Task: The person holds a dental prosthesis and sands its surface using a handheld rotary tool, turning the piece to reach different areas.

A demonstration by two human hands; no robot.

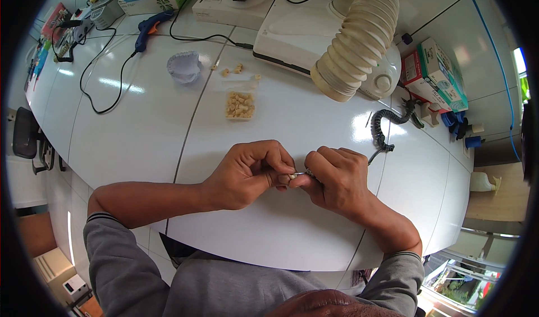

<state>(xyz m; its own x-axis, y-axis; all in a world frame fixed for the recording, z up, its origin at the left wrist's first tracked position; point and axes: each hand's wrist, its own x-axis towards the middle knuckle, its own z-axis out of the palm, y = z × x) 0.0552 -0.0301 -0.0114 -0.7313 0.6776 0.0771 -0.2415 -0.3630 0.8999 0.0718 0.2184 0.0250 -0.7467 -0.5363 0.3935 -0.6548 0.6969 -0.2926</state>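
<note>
Above the white table's near half, my two hands meet. My left hand [241,174] pinches a small cream-coloured artificial tooth [292,176] between thumb and fingertips. In my right hand [339,179] is a rotary handpiece, mostly hidden by the fingers; its thin metal tip [301,174] points left and reaches the tooth, though contact is too small to confirm. A black coiled cord [377,127] runs from behind my right hand. Farther off, a clear box of artificial teeth [240,116] stands with several loose teeth [238,68] beyond it. A pale dental cast [184,67] lies to their left.
A ribbed hose [359,39] hangs over a white machine [297,28] at the back. A blue glue gun [150,29] and its black cable lie at the far left. Cartons [435,73] stand at the back right. A black chair [25,133] is beyond the table's left edge.
</note>
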